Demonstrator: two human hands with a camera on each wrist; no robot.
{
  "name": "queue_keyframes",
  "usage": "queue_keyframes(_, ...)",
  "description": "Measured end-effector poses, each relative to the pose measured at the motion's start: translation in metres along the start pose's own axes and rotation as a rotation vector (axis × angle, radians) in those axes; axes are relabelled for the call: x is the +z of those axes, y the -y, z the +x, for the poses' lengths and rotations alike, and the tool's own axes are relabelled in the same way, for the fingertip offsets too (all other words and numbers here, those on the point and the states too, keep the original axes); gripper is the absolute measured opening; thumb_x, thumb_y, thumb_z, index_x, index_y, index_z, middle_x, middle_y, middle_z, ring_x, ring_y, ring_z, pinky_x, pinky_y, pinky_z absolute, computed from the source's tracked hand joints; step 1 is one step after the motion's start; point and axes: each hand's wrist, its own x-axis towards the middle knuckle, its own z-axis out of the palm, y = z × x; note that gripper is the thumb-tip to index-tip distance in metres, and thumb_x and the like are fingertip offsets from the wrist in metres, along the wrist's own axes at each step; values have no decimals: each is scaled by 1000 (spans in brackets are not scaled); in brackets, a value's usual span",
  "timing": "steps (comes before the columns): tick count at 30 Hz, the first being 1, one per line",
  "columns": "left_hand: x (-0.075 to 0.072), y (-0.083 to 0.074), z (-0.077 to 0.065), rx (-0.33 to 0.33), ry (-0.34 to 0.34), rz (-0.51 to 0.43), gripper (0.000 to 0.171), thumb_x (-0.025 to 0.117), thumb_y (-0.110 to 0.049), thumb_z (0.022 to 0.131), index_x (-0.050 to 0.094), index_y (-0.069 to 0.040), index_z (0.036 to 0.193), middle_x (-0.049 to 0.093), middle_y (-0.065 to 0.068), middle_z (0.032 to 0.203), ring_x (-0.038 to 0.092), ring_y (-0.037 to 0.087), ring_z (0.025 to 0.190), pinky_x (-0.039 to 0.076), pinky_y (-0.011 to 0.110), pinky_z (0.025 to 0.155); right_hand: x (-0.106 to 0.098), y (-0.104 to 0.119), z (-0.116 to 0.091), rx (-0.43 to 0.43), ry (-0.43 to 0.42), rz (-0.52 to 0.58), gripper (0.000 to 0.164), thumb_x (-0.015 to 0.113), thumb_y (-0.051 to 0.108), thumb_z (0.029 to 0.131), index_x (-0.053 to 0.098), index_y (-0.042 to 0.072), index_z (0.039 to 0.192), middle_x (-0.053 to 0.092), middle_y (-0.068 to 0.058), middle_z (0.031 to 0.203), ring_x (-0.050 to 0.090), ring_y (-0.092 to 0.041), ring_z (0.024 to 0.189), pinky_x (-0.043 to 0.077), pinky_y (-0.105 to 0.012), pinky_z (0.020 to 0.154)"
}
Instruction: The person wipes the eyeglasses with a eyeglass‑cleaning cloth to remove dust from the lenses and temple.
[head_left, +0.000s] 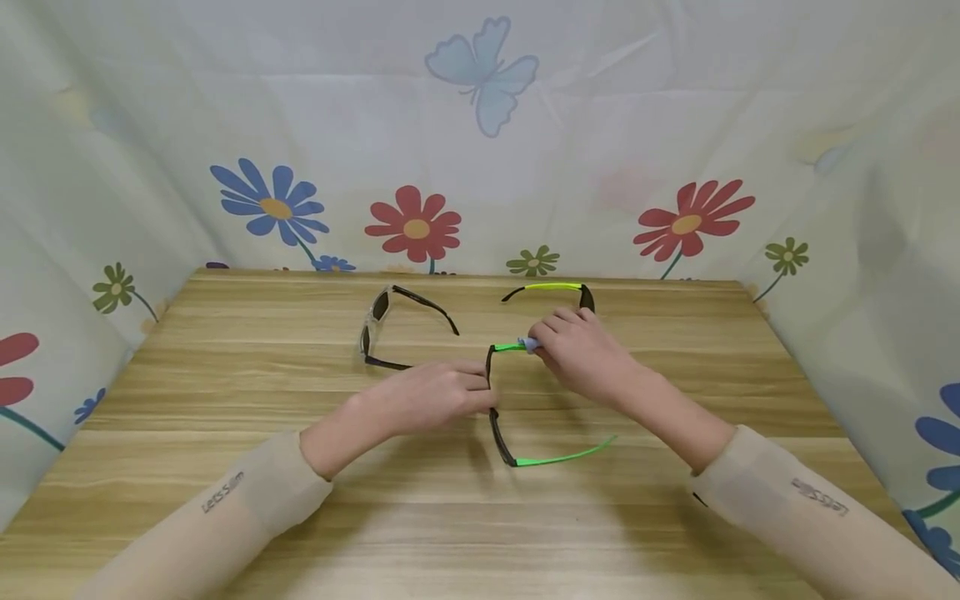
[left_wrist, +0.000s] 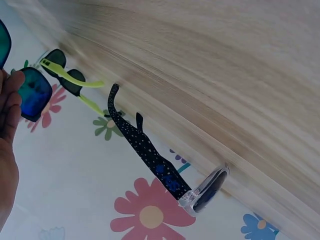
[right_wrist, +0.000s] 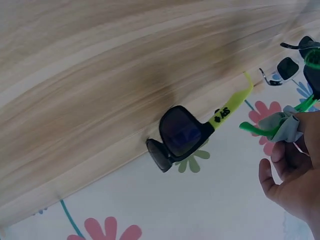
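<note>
My left hand (head_left: 431, 393) holds a pair of black-framed sunglasses with green arms (head_left: 558, 459) by the front, above the table. In the left wrist view a blue-green mirrored lens (left_wrist: 36, 94) shows beside the fingers. My right hand (head_left: 583, 352) pinches a small grey-blue cloth (head_left: 529, 343) wrapped around one green arm of these sunglasses. The right wrist view shows the bunched cloth (right_wrist: 287, 126) between thumb and fingers, with the arm's green tip sticking out past it. The other green arm points right, untouched.
Clear-framed sunglasses with dark arms (head_left: 424, 303) stand on the wooden table behind my left hand. Yellow-armed sunglasses (head_left: 552, 287) rest behind my right hand, partly hidden by it. A small dark tip (head_left: 699, 499) shows beside the right sleeve. Flowered cloth walls surround the table.
</note>
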Motion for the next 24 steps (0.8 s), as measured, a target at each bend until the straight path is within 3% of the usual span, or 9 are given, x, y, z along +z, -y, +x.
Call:
queue_keyframes(12, -4, 8, -11, -26, -49, 2, 10, 64, -8, 92, 64, -11, 102, 67, -3, 92, 54, 12, 94, 48, 21, 81, 7, -28, -23, 149, 84, 103, 9, 67, 14, 90, 61, 10, 86, 58, 1, 80, 51, -22, 78, 38, -37, 64)
queue_keyframes(17, -5, 12, -13, -38, -77, -1, 12, 68, -8, 90, 67, -11, 101, 67, -3, 91, 54, 12, 92, 48, 21, 80, 0, -36, -25, 176, 40, 121, 9, 69, 13, 89, 64, 6, 90, 61, -4, 83, 51, -23, 76, 42, -38, 63)
queue_keyframes(24, -2, 12, -9, -6, -93, 10, 8, 66, -11, 92, 67, -12, 99, 67, -5, 87, 53, 12, 89, 47, 21, 79, -10, -30, -16, 129, -33, 128, 15, 70, 15, 88, 67, 2, 96, 63, -5, 85, 52, -22, 77, 46, -37, 68)
